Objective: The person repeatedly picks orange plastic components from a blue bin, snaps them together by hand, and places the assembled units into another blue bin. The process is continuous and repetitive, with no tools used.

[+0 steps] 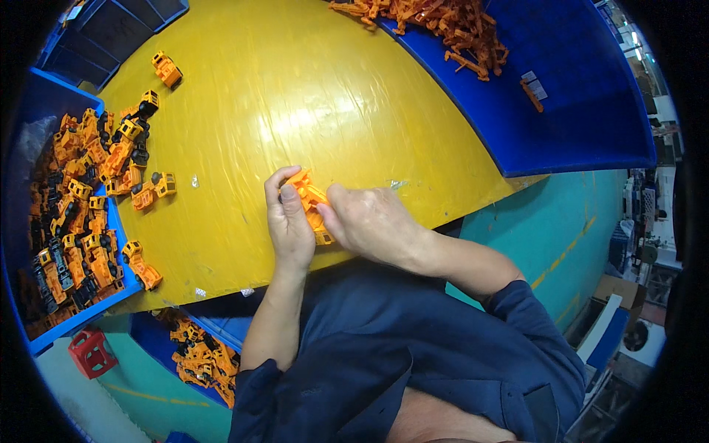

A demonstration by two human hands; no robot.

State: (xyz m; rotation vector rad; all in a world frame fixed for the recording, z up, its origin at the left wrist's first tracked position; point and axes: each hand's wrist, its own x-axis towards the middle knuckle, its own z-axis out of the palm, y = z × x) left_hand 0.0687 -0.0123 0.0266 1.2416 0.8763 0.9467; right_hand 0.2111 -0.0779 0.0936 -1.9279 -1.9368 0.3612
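Note:
Near the front edge of the yellow-covered table, an orange plastic toy truck point(310, 196) is held between my two hands. My left hand point(289, 221) is wrapped round its left side, with the thumb lying along it. My right hand point(373, 220) grips it from the right, fingers curled and thumb pressed against the toy. The cab end, with dark windows, shows below the hands. Fingers cover much of the toy, so its exact type is hard to tell.
At the left, a blue bin point(118, 244) is heaped with orange toy trucks, several spilling onto the table point(244, 111). A blue bin point(576, 111) at upper right holds loose orange parts point(458, 29). Another blue bin point(155, 347) with toys sits below the table, near a red stool point(92, 353).

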